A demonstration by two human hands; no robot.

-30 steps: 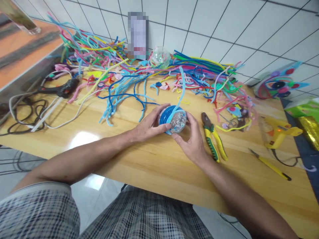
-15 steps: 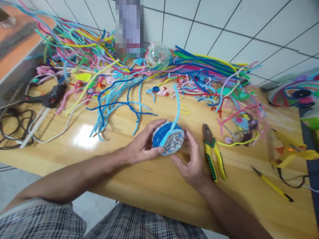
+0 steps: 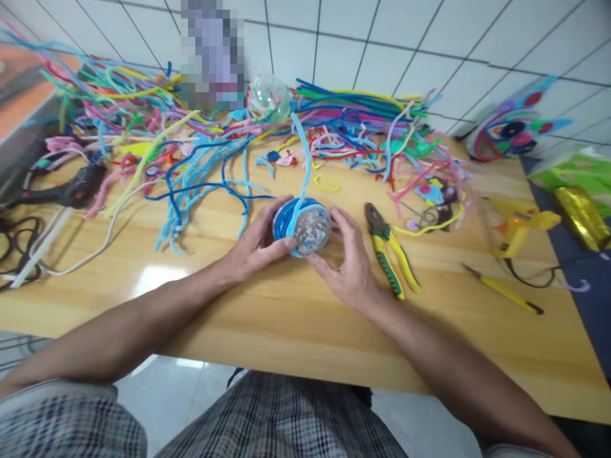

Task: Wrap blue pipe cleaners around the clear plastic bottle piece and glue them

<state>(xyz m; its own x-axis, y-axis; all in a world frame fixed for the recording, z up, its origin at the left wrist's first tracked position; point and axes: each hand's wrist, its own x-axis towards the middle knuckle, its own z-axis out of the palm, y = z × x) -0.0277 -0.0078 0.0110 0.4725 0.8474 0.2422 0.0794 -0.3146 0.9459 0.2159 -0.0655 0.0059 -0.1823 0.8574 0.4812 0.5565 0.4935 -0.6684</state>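
Observation:
A clear rounded plastic piece (image 3: 312, 230), wound with dark and light blue pipe cleaners, is held above the front middle of the table. My left hand (image 3: 260, 245) grips its left side, with the thumb across the windings and the fingers behind. From the top of the piece a loose light blue pipe cleaner (image 3: 303, 159) stands up and away from me. My right hand (image 3: 347, 257) is close against the right side, fingers curved and apart from the thumb; I cannot tell whether its fingertips touch the piece.
Pliers (image 3: 389, 251) lie just right of my right hand, with a yellow craft knife (image 3: 508, 289) and yellow glue gun (image 3: 522, 232) farther right. A black glue gun (image 3: 71, 184) with cables is at left. Pipe cleaners (image 3: 353, 105) and a clear ball (image 3: 268, 97) line the wall.
The view has shifted, so the table's things appear farther left and higher. The wound piece has turned slightly, and its loose pipe cleaner leans less. My right hand is a little nearer the piece.

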